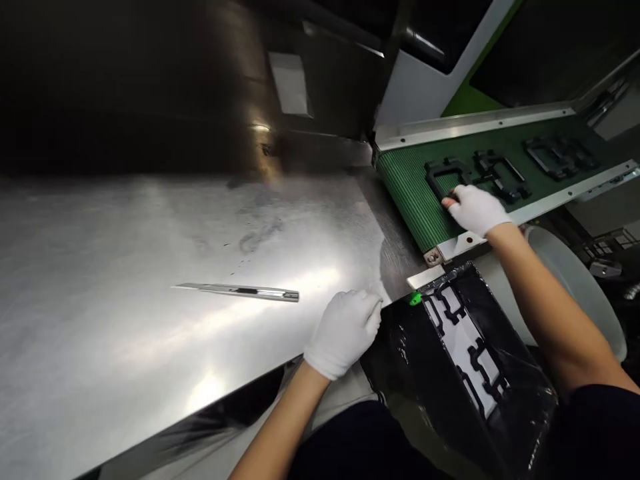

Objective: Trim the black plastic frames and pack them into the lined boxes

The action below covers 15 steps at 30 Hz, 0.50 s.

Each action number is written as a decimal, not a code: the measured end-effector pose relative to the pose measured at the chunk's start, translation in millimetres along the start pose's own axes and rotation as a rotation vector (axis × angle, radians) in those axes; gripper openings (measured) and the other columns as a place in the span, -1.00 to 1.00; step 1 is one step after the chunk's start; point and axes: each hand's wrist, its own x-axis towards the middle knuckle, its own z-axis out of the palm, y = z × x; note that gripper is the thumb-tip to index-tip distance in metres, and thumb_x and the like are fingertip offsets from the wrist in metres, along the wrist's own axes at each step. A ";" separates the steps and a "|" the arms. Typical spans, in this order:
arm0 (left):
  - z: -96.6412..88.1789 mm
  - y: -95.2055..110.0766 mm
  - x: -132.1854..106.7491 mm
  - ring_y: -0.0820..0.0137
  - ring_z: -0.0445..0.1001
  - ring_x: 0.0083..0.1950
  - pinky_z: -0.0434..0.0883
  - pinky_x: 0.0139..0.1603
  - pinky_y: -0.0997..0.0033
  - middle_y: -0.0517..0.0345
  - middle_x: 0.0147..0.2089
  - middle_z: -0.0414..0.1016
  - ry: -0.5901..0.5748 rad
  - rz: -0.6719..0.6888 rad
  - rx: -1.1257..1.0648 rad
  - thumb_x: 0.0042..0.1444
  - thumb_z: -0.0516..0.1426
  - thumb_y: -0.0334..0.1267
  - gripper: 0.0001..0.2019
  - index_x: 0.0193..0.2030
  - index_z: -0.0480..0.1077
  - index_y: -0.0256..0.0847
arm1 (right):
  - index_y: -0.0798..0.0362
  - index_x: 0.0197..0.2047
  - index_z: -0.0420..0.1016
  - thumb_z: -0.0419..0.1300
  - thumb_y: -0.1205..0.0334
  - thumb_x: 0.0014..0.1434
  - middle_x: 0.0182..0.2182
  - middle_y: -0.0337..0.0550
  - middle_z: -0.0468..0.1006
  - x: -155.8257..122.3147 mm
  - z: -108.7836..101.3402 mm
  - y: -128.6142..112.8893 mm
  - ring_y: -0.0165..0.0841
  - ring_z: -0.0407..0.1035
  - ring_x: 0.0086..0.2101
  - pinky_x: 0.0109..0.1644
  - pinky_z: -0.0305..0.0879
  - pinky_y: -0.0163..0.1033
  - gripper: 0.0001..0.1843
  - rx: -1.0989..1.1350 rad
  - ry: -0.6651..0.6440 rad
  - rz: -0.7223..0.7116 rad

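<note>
My right hand [477,210], in a white glove with bare fingertips, reaches over the green conveyor belt. Its thumb and fingers pinch the near end of a black plastic frame [437,175], which lies on the belt. A second black frame [507,179] is just beside it, partly behind the hand. My left hand [347,327], also gloved in white, rests curled at the front edge of the metal table, and nothing sticks out of it. To its left, a slim silver utility knife [250,291] lies flat on the table, blade pointing left.
More black frames [557,157] lie farther along the green belt [407,193]. Below the belt's end stands a box lined with black plastic [520,360], holding several black frames on a white sheet. A pale round bin [575,287] is behind my right forearm. The metal table [100,320] spans the left.
</note>
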 end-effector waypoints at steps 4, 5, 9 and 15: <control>1.7 -1.1 -5.5 0.20 0.54 -0.28 0.42 -0.18 0.16 0.02 -0.33 0.57 0.022 -0.007 0.004 0.40 0.03 -0.37 -0.71 -0.36 0.46 -0.14 | 0.26 0.15 0.58 0.10 -0.09 0.47 0.08 0.34 0.58 -9.0 16.5 -50.8 0.06 0.57 0.02 0.08 0.43 -0.01 -0.43 -0.120 -0.010 0.008; 1.9 -1.8 -6.6 0.20 0.54 -0.27 0.42 -0.17 0.16 0.02 -0.33 0.57 0.025 -0.010 0.004 0.40 0.04 -0.37 -0.71 -0.36 0.47 -0.15 | 0.19 0.15 0.60 0.07 -0.08 0.48 0.09 0.28 0.58 -18.0 18.7 -53.9 0.02 0.58 0.00 0.06 0.43 -0.04 -0.46 -0.089 -0.009 -0.050; 1.6 -4.1 -9.3 0.21 0.53 -0.25 0.42 -0.17 0.17 0.04 -0.32 0.57 0.035 0.002 0.018 0.38 0.04 -0.39 -0.70 -0.37 0.46 -0.14 | 0.00 0.09 0.66 0.02 0.14 0.46 0.11 0.14 0.61 -30.8 14.0 -27.3 -0.08 0.58 -0.03 0.04 0.42 -0.08 -0.60 -0.018 -0.036 0.005; 1.3 -2.9 -8.3 0.25 0.52 -0.28 0.40 -0.17 0.23 0.07 -0.34 0.55 0.045 -0.011 0.002 0.39 0.01 -0.36 -0.68 -0.39 0.46 -0.15 | 0.35 0.23 0.57 -0.04 0.19 0.48 0.13 0.46 0.58 26.2 -0.5 29.4 -0.03 0.56 0.03 0.05 0.37 -0.09 -0.47 0.006 -0.025 0.264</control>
